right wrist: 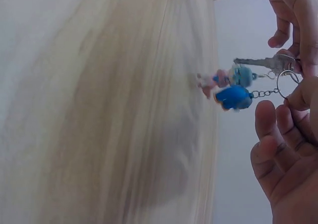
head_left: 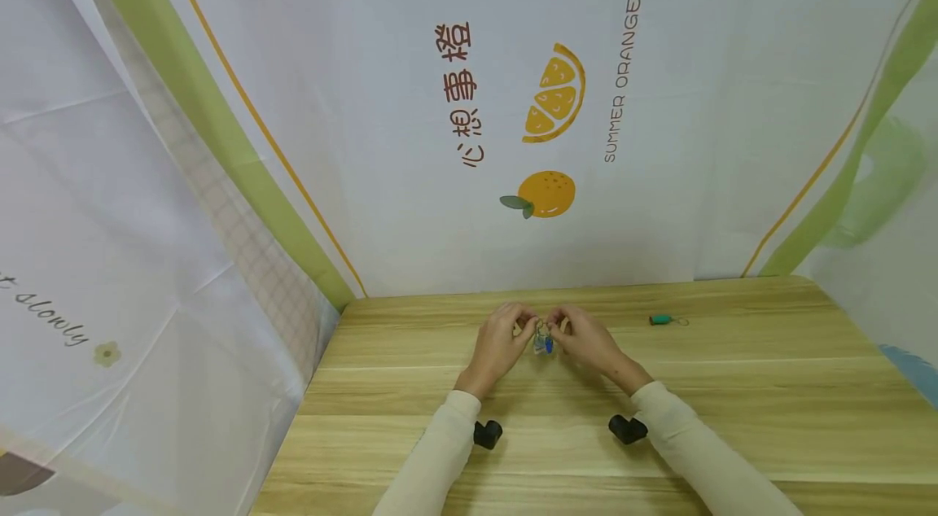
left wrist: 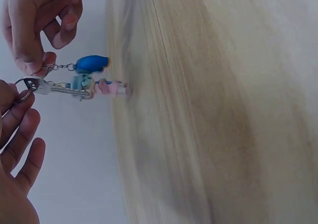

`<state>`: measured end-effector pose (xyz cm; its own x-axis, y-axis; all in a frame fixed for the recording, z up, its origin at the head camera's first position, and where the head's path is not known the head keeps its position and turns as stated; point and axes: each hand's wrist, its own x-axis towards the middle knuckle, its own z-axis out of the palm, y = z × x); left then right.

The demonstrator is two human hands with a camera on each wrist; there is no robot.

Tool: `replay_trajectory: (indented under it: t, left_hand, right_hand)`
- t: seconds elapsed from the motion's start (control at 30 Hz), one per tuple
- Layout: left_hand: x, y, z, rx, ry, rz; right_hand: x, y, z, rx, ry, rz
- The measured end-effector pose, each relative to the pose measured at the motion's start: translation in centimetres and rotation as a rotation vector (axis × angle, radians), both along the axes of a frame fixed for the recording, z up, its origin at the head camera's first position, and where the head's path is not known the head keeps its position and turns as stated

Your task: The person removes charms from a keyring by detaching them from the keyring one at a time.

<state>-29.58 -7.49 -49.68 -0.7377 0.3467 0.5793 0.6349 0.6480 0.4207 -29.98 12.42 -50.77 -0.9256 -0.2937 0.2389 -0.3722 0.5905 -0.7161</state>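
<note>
Both hands meet above the middle of the wooden table (head_left: 733, 386). Between them hangs a key ring (right wrist: 287, 83) with a silver key (left wrist: 47, 87), a blue charm (left wrist: 92, 63) on a short chain, and a small pink and pale-blue figure charm (left wrist: 102, 87). My left hand (head_left: 519, 325) pinches the ring at the key's head, its other fingers loosely spread (left wrist: 20, 134). My right hand (head_left: 563, 325) pinches the ring where the blue charm's chain joins (right wrist: 300, 95). The charms (head_left: 544, 343) dangle just above the wood.
A small teal object (head_left: 663, 320) with a thin loop lies on the table to the right of the hands, near the back edge. Printed cloth walls (head_left: 440, 133) close in the table at the back and both sides. Black wrist cameras (head_left: 487, 433) sit under both sleeves.
</note>
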Motion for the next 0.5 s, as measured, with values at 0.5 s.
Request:
replay_trajectory:
  t: [0.5]
  left_hand:
    - [0.16, 0.06, 0.17, -0.013, -0.023, -0.024]
  right_hand:
    - [-0.03, 0.53, 0.56, -0.055, 0.089, 0.117]
